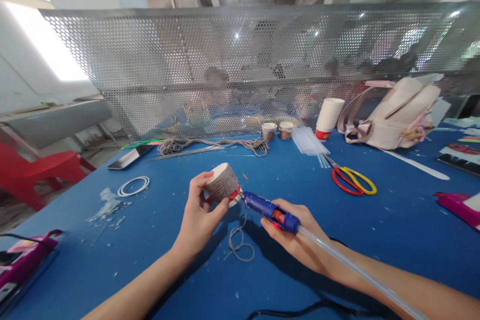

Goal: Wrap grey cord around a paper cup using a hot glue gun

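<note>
My left hand (198, 212) is closed round a paper cup (222, 184) held on its side above the blue table (150, 240). Grey twine is wound round most of the cup, and a red band shows near its rim. A loose end of twine (238, 242) hangs from it onto the table. My right hand (296, 235) grips a blue glue gun (270, 209) with a clear glue stick (348, 265) trailing back from it. The gun's nozzle touches the cup near the red band.
Behind lie a heap of twine (210, 146), two small wrapped cups (277, 131), a stack of paper cups (329, 117), clear glue sticks (309, 142), red-and-yellow scissors (352, 180), a pink backpack (397, 112), a phone (129, 157) and a white ring (134, 186). People sit beyond the perforated metal screen (240, 60).
</note>
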Motion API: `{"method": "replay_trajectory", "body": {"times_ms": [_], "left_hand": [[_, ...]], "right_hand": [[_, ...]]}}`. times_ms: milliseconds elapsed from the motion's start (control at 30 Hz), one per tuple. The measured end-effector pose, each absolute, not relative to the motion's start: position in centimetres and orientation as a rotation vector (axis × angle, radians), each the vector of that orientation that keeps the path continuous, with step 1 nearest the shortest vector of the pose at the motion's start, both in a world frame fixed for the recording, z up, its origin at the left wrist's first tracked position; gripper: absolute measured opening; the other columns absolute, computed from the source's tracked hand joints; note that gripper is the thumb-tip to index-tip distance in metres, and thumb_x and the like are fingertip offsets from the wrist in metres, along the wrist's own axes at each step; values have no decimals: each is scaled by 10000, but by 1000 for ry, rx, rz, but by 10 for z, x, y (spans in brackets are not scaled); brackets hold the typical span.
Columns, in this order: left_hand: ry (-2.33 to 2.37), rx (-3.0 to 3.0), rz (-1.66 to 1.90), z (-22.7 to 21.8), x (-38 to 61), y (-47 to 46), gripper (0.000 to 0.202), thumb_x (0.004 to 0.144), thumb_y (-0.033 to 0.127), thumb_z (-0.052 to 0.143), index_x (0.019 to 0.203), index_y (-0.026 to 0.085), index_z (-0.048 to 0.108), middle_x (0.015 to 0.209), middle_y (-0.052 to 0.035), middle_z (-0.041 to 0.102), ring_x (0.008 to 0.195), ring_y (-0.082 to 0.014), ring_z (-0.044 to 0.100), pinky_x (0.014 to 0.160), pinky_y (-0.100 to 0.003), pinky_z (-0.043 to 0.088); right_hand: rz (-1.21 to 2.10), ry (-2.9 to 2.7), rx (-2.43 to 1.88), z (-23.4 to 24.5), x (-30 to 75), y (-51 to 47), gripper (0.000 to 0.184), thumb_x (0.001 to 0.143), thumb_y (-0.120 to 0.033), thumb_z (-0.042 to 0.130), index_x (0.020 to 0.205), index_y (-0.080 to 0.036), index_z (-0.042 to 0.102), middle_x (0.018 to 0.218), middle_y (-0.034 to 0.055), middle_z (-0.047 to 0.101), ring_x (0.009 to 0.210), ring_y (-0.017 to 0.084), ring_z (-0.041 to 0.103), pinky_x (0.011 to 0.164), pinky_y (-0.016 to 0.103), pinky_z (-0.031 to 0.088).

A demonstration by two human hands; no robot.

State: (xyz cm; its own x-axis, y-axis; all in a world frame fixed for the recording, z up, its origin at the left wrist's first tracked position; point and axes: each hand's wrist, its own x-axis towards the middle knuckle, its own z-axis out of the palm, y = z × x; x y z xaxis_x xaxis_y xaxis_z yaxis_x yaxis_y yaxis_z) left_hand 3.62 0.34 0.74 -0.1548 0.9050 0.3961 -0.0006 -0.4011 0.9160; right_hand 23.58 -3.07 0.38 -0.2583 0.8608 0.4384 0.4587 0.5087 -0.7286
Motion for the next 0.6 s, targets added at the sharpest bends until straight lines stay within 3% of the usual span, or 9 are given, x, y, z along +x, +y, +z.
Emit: {"method": "replay_trajectory", "body": {"times_ms": [600], "left_hand": [[1071, 1442, 1605, 6, 35, 4, 396, 605, 209, 759, 929, 234, 532, 1180, -37, 473, 1025, -180, 546, 877, -310, 503]], "right_hand": [[612, -1980, -986, 2, 235, -34, 97, 845, -287, 537, 807, -198, 543, 623, -11, 593, 482, 97, 469, 520, 212, 390]]}}
